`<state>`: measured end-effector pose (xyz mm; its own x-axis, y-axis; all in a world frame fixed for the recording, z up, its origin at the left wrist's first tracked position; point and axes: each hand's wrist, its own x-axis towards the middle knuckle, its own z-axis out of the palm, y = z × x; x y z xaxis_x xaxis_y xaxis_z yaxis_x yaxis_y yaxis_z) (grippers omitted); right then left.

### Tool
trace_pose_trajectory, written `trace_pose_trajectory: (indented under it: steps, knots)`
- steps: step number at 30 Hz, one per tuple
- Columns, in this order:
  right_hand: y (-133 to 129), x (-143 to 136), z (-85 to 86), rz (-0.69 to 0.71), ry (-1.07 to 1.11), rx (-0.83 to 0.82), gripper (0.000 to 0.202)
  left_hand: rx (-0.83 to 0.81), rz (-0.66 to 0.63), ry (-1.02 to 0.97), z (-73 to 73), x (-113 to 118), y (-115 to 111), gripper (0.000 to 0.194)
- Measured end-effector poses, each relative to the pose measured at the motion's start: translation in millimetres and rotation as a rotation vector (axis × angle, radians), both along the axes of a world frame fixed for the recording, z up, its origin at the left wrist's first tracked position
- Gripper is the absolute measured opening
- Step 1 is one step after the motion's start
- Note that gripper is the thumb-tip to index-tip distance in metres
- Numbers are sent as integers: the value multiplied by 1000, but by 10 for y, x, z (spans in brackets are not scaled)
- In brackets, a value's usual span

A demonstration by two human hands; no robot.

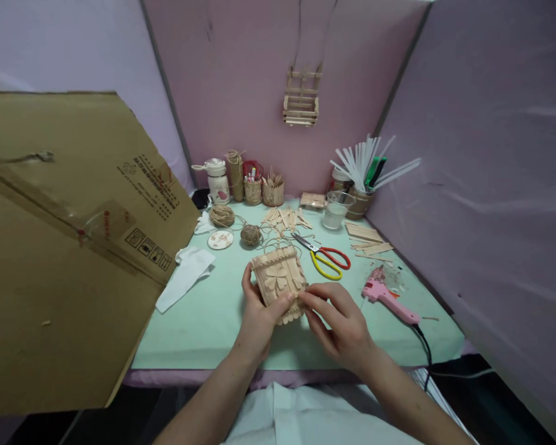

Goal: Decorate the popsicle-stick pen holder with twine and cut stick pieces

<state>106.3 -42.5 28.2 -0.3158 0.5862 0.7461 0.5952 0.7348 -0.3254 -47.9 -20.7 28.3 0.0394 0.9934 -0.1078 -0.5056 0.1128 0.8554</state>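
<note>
My left hand (259,318) is wrapped round a small craft-stick box (271,290), thumb across its front and fingers behind its left side. The box is tilted above the table, with scalloped edges and petal-shaped wooden pieces (278,278) on its face. At its lower right edge, my right hand (340,324) has thumb and forefinger pinched together against the front; whatever sits between the fingertips is too small to make out. Just beyond the box lie open scissors (327,256) with one red and one yellow handle. A pink glue gun (389,300) rests to the right of my right hand.
A large cardboard sheet (74,247) leans in from the left beside a white cloth (185,275). Twine balls (251,235), loose craft sticks (285,217) and a plastic cup (337,213) lie farther back. White glue sticks (364,161) stand in a pot. A stick-made hanger (301,105) hangs on the wall.
</note>
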Motion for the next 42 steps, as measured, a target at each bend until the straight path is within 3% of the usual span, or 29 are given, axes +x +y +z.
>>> trace_pose_trajectory:
  steps: [10,20,32,42]
  knots:
    - [13,-12,41,-13,9,-10,34,-41,-83,-79,30,1,4,82]
    - [36,-10,3,-47,-6,-12,34,-69,-146,-101,18,-23,51,83]
    - [4,-18,-9,-52,-26,132,52,62,-224,-212,-103,-22,120,89]
    - [4,-12,-86,-65,4,60,52,0,-190,-214,-85,-11,118,82]
